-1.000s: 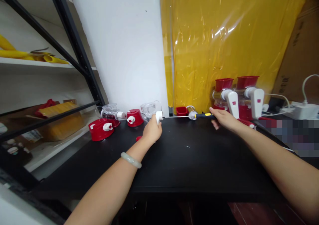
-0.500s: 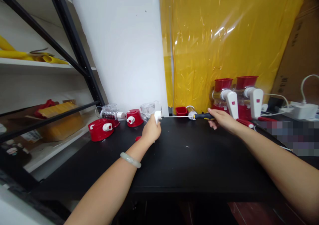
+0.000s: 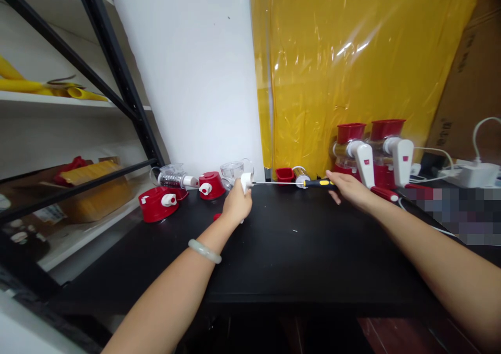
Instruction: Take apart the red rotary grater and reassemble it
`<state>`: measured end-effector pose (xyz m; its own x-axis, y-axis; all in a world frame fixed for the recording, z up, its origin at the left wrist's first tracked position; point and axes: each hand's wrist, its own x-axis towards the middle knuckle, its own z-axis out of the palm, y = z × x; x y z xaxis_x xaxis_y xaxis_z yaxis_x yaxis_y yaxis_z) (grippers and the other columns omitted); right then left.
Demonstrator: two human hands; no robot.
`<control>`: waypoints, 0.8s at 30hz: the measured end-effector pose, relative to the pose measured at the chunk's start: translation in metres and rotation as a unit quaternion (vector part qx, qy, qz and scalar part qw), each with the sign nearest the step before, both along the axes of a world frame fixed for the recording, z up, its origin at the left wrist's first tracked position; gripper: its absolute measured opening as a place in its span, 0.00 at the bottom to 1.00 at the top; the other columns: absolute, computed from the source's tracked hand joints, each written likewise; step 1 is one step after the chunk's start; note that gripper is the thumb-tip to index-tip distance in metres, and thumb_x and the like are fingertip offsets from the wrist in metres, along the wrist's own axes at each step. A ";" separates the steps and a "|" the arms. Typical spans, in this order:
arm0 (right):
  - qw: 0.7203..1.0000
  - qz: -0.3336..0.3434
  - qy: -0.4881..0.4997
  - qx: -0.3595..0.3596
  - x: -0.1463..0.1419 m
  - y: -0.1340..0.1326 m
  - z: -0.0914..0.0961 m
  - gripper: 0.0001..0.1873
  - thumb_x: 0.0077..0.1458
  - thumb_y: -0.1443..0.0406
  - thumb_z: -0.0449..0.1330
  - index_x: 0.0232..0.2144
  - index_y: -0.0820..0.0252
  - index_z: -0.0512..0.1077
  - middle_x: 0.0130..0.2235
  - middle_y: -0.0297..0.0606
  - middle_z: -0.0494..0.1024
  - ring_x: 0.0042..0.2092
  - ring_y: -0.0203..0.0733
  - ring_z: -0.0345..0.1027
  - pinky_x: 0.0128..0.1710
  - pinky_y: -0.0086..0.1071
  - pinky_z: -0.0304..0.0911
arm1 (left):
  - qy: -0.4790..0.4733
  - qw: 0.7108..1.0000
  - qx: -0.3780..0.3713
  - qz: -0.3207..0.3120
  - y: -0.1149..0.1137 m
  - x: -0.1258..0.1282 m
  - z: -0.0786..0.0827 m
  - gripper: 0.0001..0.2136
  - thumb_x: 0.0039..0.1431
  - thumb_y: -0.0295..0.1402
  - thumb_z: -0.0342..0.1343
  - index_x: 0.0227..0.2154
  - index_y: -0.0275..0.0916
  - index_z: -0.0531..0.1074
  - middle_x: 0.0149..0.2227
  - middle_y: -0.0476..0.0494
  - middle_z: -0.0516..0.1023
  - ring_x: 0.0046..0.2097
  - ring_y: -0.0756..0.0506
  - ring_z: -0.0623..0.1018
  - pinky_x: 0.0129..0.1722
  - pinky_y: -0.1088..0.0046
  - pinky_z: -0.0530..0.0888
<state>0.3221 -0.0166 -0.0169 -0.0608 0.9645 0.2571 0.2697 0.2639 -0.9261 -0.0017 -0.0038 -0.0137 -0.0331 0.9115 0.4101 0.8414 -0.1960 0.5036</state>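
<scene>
My left hand (image 3: 237,205) is closed around a small white plastic handle part (image 3: 246,180), held upright above the black table (image 3: 289,255). My right hand (image 3: 350,189) grips the black and yellow handle of a long screwdriver (image 3: 313,183). The thin metal shaft runs level to the left, and its tip meets the white part. A pale bangle (image 3: 204,251) sits on my left wrist.
Red bases with white knobs (image 3: 158,203) (image 3: 211,185) and clear drums (image 3: 233,170) lie at the table's back left. Two assembled red and white grinders (image 3: 387,153) stand at the back right, near a white power strip (image 3: 475,174). A metal shelf (image 3: 70,181) borders the left.
Both hands and the screwdriver have drifted slightly left and up. Their grips have stayed the same.
</scene>
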 end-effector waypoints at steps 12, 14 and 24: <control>0.998 0.023 -0.036 0.054 -0.001 -0.005 0.004 0.24 0.51 0.43 0.58 0.24 0.55 0.58 0.11 0.23 0.60 0.15 0.35 0.60 0.29 0.35 0.66 | -0.058 0.998 -0.028 0.007 0.008 0.000 -0.006 0.13 0.62 0.35 0.50 0.49 0.44 0.63 0.40 0.42 0.77 0.39 0.44 0.78 0.39 0.66 0.74; 0.999 0.015 -0.039 0.022 -0.002 -0.003 0.003 0.25 0.52 0.43 0.57 0.23 0.54 0.58 0.10 0.23 0.59 0.13 0.34 0.58 0.30 0.36 0.67 | -0.062 0.998 -0.029 0.001 0.009 0.001 -0.008 0.13 0.61 0.34 0.50 0.49 0.44 0.62 0.40 0.43 0.77 0.39 0.44 0.78 0.39 0.66 0.74; 0.995 0.069 0.021 0.065 -0.002 -0.007 0.006 0.23 0.47 0.49 0.66 0.38 0.56 0.66 0.30 0.34 0.77 0.31 0.40 0.74 0.37 0.35 0.68 | -0.085 0.996 -0.027 0.019 0.012 -0.001 -0.008 0.13 0.61 0.34 0.50 0.49 0.44 0.63 0.39 0.43 0.76 0.37 0.45 0.78 0.38 0.67 0.75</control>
